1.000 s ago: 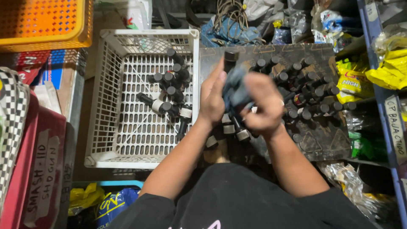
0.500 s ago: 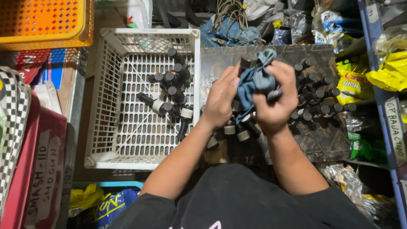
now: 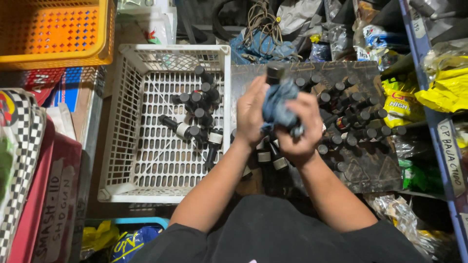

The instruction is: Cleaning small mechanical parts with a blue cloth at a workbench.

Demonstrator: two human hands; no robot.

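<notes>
My left hand [image 3: 251, 117] and my right hand [image 3: 303, 127] meet in front of me over a dark tray [image 3: 363, 165] full of small dark bottles [image 3: 351, 119]. Between them is a blue cloth [image 3: 279, 104], gripped by my right hand and wrapped around a dark bottle [image 3: 274, 73] whose black cap sticks out above it. My left hand presses against the bottle and cloth from the left side. The bottle's body is hidden by cloth and fingers.
A white plastic crate [image 3: 146, 160] to the left holds several dark bottles [image 3: 197, 114]. An orange crate [image 3: 53, 34] sits at the top left, red boxes [image 3: 44, 195] at the left. Yellow packets [image 3: 446, 85] and a blue shelf post [image 3: 436, 126] stand on the right.
The hands and cloth rose toward the tray's far side, then came back a little. The cloth is now bunched lower, and the bottle's cap shows above it.
</notes>
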